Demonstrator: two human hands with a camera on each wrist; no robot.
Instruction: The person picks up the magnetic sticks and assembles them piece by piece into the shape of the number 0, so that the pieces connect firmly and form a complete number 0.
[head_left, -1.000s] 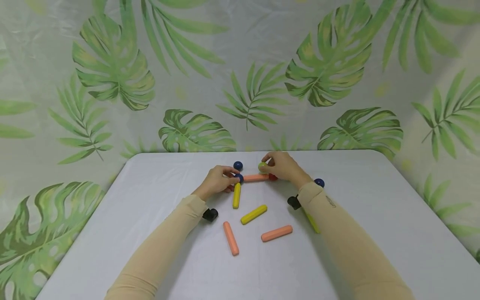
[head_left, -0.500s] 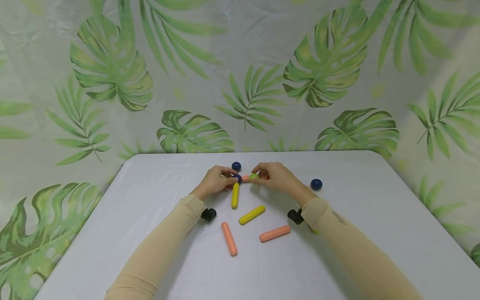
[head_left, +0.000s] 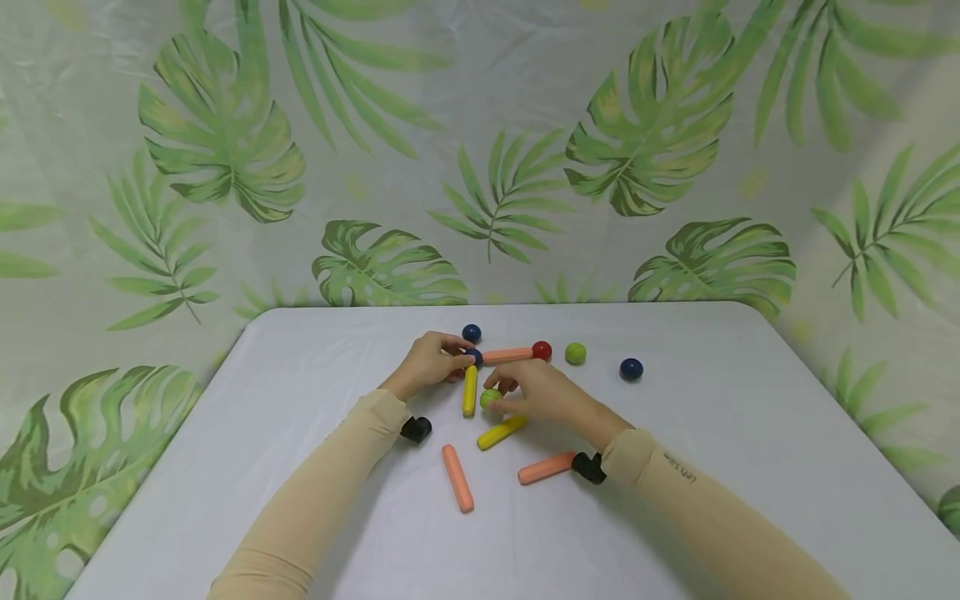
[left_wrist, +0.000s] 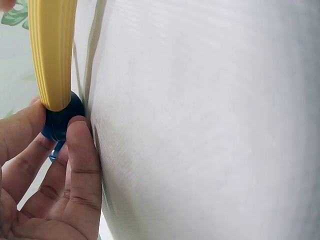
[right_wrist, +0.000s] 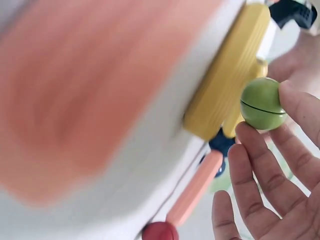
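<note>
My left hand [head_left: 432, 364] pinches a blue ball [head_left: 474, 357] between thumb and fingers. From that ball a yellow stick [head_left: 469, 393] runs toward me and an orange stick [head_left: 507, 355] runs right to a red ball [head_left: 542, 350]. In the left wrist view the yellow stick [left_wrist: 52, 55] meets the blue ball [left_wrist: 62, 120] at its end. My right hand [head_left: 543, 392] holds a green ball [head_left: 491, 399] by thumb and fingertips, close to the yellow stick's near end. The right wrist view shows a seam around this green ball [right_wrist: 262, 103].
Loose on the white table [head_left: 337, 542] lie a yellow stick [head_left: 501, 433], one orange stick [head_left: 457, 479] and another orange stick [head_left: 546, 468]. A blue ball [head_left: 472, 333] sits at the back; a second green ball [head_left: 575, 353] and another blue ball [head_left: 632, 369] stand right.
My right hand has carried a green ball from behind the orange stick toward me, beside the attached yellow stick. The red ball and second green ball are uncovered. My left hand stays put.
</note>
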